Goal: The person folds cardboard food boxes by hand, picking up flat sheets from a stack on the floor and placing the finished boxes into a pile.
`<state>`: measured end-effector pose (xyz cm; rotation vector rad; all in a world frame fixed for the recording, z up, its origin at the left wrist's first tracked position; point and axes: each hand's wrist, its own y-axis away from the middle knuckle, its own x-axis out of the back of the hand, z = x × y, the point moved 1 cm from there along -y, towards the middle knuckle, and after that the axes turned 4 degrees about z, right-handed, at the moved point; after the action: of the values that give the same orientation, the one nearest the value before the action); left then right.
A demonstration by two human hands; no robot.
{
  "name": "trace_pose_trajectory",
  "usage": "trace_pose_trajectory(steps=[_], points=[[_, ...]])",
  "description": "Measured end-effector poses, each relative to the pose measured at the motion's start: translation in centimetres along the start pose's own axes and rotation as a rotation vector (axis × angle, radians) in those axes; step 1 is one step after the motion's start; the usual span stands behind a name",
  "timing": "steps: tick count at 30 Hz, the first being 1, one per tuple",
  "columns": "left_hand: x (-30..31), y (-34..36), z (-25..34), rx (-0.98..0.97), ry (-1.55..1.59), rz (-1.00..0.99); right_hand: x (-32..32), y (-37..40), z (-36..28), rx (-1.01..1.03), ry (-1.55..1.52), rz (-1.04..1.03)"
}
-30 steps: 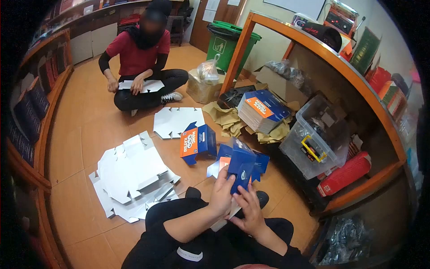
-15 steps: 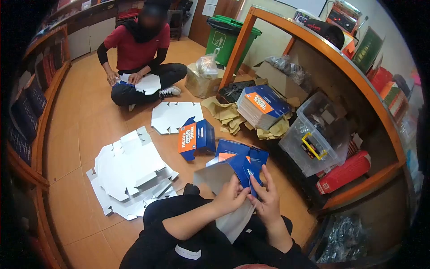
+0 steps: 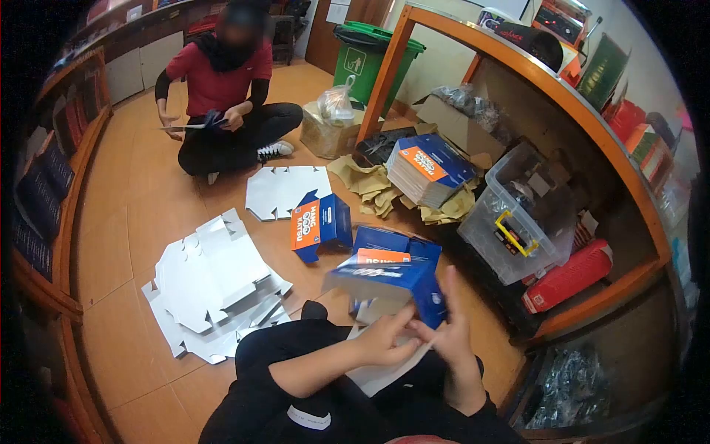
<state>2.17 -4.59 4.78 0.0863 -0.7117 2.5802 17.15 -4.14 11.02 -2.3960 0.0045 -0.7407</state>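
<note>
Blue carton [image 3: 381, 280], half folded, held up over the lap of the person sitting on the floor.

It hangs tilted and blurred between both hands, just in front of a flat blue carton [image 3: 396, 241] lying on the orange floor [image 3: 126, 214]. The right hand [image 3: 452, 337] grips its right end, one finger stretched up along the corner. The left hand [image 3: 386, 339] reaches up to its underside with fingers extended, though the blur hides whether they close on it. A white sheet [image 3: 381, 376] lies across the lap beneath. A made-up blue and orange box [image 3: 319, 224] stands near, beside a pile of white blanks [image 3: 214, 285]. Against the shelving sits a stack of printed flats [image 3: 429, 166] and a clear tub [image 3: 518, 222]. Across the floor a co-worker in a red top [image 3: 218, 81] sits cross-legged holding a flat piece.
</note>
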Motion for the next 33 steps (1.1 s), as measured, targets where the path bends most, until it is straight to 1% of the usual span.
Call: trace_pose_trajectory(steps=[3,4,5,7,8,9,10,11,12,13,14,16,17,19,20,23,24,26,27,29,30,33], points=[[0.5,-1.2,1.3,0.124,1.072,0.439,1.8,0.5,0.0,0.043,0.067,0.138],[1.9,-1.7,0.7,0.066,1.182,0.426,2.3,0.7,0.2,0.168,0.088,0.151],[4.0,-1.9,0.0,0.007,1.293,0.411,2.2,0.8,0.1,0.267,0.104,0.085],[7.3,-2.3,-0.3,0.323,1.624,0.503,1.9,1.0,-0.2,0.462,0.132,-0.051],[8.2,-2.2,-1.0,0.321,1.436,0.609,1.4,1.5,-0.4,0.422,0.114,-0.152],[8.8,-2.3,-1.2,0.315,1.243,0.708,1.4,1.7,-0.4,0.392,0.084,-0.173],[8.9,-2.4,-0.9,0.263,1.231,0.704,1.4,1.8,-0.4,0.364,0.053,-0.194],[8.7,-2.4,-0.4,0.215,1.159,0.646,1.4,1.8,-0.3,0.335,0.021,-0.215],[8.5,-2.5,0.2,0.168,1.084,0.588,1.6,1.6,-0.3,0.353,0.026,-0.145],[8.2,-2.5,0.9,0.125,1.010,0.529,1.7,1.4,-0.2,0.319,0.061,-0.077],[7.4,-2.2,1.6,0.161,0.914,0.454,1.8,1.1,0.0,0.282,0.096,-0.009],[5.5,-1.4,1.8,0.269,0.828,0.182,2.2,0.6,0.2,0.204,0.170,0.128],[4.8,-1.1,1.9,0.316,0.781,0.046,2.3,0.3,0.3,0.188,0.228,0.017],[3.9,-0.8,3.1,0.309,0.875,-0.224,2.7,-0.4,0.6,0.156,0.345,-0.210],[3.7,-0.8,3.1,0.239,0.847,-0.228,2.5,-0.1,0.5,0.063,0.407,-0.297],[3.8,-1.1,1.6,0.000,0.538,-0.198,2.1,0.5,1.5,0.023,0.289,-0.181],[3.8,-1.2,1.9,-0.061,0.447,-0.163,1.8,0.5,1.5,0.032,0.227,-0.113],[3.6,-1.4,2.8,-0.179,0.265,-0.098,1.5,0.5,0.9,-0.016,0.129,-0.123],[3.3,-1.2,2.8,-0.181,0.284,-0.035,1.5,0.5,0.6,-0.040,0.082,-0.126],[2.8,-0.8,2.9,-0.187,0.321,0.092,1.8,0.5,0.6,-0.077,0.162,-0.022],[2.9,-0.7,2.8,-0.228,0.258,0.134,2.0,0.4,0.7,-0.092,0.202,0.029],[3.4,-0.6,3.0,-0.281,0.010,0.184,2.7,-0.4,0.2,-0.091,0.486,-0.027]])
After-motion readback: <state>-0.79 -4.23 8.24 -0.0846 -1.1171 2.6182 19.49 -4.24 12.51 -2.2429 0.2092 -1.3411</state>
